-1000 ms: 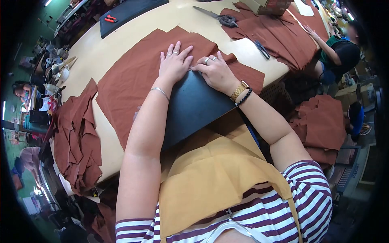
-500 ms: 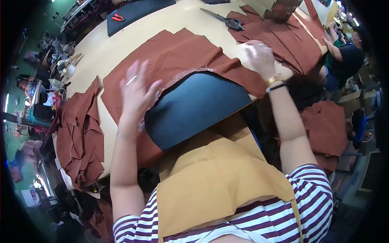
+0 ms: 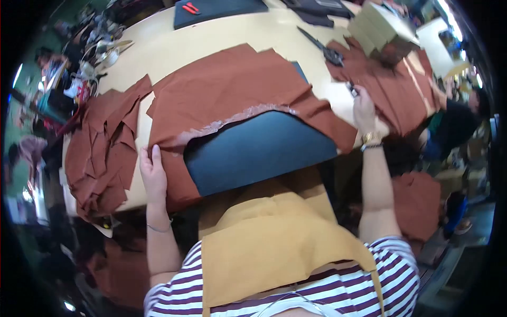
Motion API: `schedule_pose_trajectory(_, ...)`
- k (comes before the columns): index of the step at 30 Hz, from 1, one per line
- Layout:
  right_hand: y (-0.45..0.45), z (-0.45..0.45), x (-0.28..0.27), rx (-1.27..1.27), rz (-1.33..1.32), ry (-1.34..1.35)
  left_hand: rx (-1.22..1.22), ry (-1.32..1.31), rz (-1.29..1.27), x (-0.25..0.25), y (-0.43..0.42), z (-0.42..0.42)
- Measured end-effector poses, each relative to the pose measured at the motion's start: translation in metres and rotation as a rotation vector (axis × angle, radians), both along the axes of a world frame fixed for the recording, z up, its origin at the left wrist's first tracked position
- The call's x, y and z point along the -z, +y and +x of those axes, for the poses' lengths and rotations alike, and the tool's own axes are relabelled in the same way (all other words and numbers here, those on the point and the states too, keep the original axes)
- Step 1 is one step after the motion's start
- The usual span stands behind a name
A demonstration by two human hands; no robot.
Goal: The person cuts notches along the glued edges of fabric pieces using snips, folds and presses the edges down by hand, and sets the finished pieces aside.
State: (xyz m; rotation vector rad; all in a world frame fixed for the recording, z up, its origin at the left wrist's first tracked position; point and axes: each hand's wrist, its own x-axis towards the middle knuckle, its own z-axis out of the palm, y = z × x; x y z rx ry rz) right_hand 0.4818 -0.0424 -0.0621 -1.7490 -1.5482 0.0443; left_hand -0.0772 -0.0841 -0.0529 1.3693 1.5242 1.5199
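A wide reddish-brown fabric piece (image 3: 222,84) lies over a dark blue board (image 3: 259,150). Its near edge curves across the board with a shiny, clear, crinkled strip (image 3: 227,124) along it. My left hand (image 3: 153,174) is at the fabric's left edge, thumb and fingers closed on its border. To the right, beyond the fabric's right end, my right hand (image 3: 365,111) is closed round small dark scissors (image 3: 353,90), of which only a part shows past the fingers.
Crumpled brown fabric (image 3: 103,153) lies at the table's left. Large dark shears (image 3: 322,47), more brown fabric (image 3: 391,87) and a cardboard box (image 3: 380,29) are at the right. Red snips (image 3: 190,8) rest on a farther dark board (image 3: 219,11). A co-worker (image 3: 457,124) is at the right.
My hands have parted from the middle of the fabric's edge. The left moved down to the left border; the right moved out and took hold of the small scissors. The view has shifted.
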Motion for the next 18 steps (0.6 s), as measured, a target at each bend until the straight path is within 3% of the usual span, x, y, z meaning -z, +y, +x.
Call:
schedule_pose_trajectory(1, 0.004, -0.019, -0.001, -0.068, 0.064, 0.06, -0.018, -0.326, -0.114, -0.013, -0.001, 0.017)
schedule_pose_trajectory(2, 0.002, -0.037, -0.008, -0.066, -0.104, 0.03, -0.029, -0.655, -0.207, -0.022, -0.002, 0.027)
schedule_pose_trajectory(4, -0.006, -0.093, -0.029, -0.116, -0.22, 0.032, 0.204, -0.934, -0.555, -0.005, -0.002, 0.023)
schedule_pose_trajectory(5, -0.005, -0.105, -0.027, -0.175, -0.258, -0.043, 0.334, -0.966, -0.647, -0.002, 0.0, 0.026)
schedule_pose_trajectory(6, -0.002, -0.109, -0.026, -0.183, -0.282, -0.282, 0.469, -0.981, -0.75, -0.003, 0.001, 0.035)
schedule_pose_trajectory(8, 0.005, -0.109, -0.014, -0.155, -0.181, -0.225, 0.508, -0.945, -0.665, -0.014, -0.001, 0.063)
schedule_pose_trajectory(11, 0.009, -0.137, -0.034, -0.234, 0.006, 0.036, 0.634, -0.945, -0.6, -0.002, 0.013, 0.07)
schedule_pose_trajectory(12, 0.008, -0.156, -0.036, -0.316, -0.041, 0.443, 0.656, -0.934, -0.555, -0.01, 0.013, 0.075)
schedule_pose_trajectory(15, -0.013, -0.201, -0.042, -0.489, -0.32, 0.851, 0.565, -0.828, -0.554, -0.014, 0.017, 0.081)
schedule_pose_trajectory(18, -0.03, -0.236, -0.044, -0.591, -0.82, 1.215, 0.58, -0.818, -0.542, -0.003, 0.022, 0.078)
